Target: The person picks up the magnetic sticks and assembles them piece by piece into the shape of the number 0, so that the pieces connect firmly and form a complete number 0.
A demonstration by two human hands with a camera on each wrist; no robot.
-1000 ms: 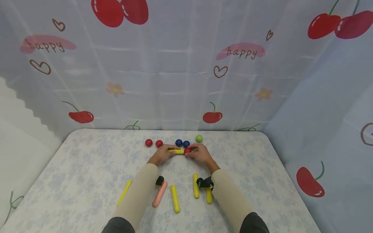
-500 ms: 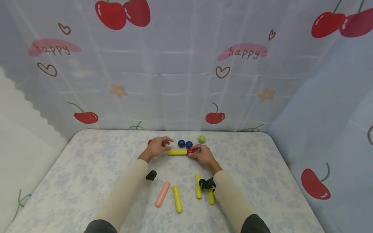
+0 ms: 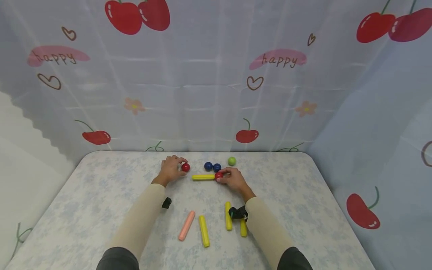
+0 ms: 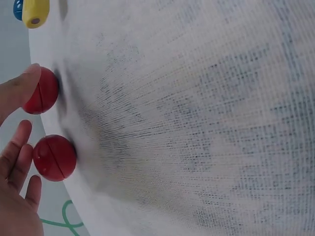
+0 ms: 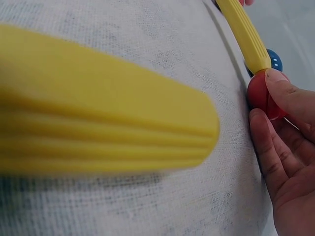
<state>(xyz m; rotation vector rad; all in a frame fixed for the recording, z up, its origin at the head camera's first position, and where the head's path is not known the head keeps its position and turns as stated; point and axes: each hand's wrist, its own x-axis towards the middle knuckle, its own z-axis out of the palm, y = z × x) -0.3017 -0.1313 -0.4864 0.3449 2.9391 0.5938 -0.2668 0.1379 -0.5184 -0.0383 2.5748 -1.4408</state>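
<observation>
My right hand pinches a red ball between thumb and fingers. One end of a grooved yellow stick meets that ball, and the stick lies crosswise toward the left. Further left, my left hand reaches around another red ball. In the left wrist view its thumb overlaps this red ball, while a small gap shows between the ball and the nearest fingertip. Beside those fingers sits one more red ball, which the hand hides in the head view.
Two blue balls and a green ball stand behind the yellow stick. Nearer the body lie a pink stick and several yellow sticks, some close to the right wrist's black camera. A patterned curtain rises behind the table.
My left hand has let go of the yellow stick and moved left to a red ball. My right hand keeps holding its red ball at the stick's end.
</observation>
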